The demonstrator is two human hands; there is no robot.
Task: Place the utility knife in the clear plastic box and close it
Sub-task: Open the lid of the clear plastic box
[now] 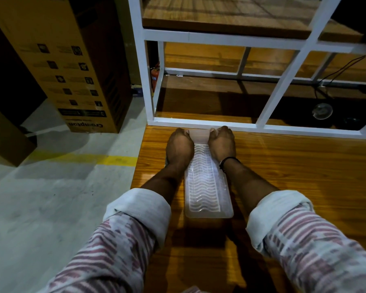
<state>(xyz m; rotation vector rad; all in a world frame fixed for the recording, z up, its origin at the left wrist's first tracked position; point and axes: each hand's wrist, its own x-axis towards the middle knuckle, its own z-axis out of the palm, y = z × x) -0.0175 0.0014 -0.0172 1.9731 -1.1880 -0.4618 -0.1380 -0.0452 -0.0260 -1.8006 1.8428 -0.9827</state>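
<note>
A: What fills the frame?
B: A wooden table point(294, 176); at centre, the clear plastic box point(207, 187), lid down.
A: The hands?
B: Left hand point(179, 148) and right hand point(222, 144) press its far end, fingers curled over the edge. Knife unseen.

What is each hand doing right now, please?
Left hand: closed over the far left corner of the clear plastic box.
Right hand: closed over its far right corner.
</note>
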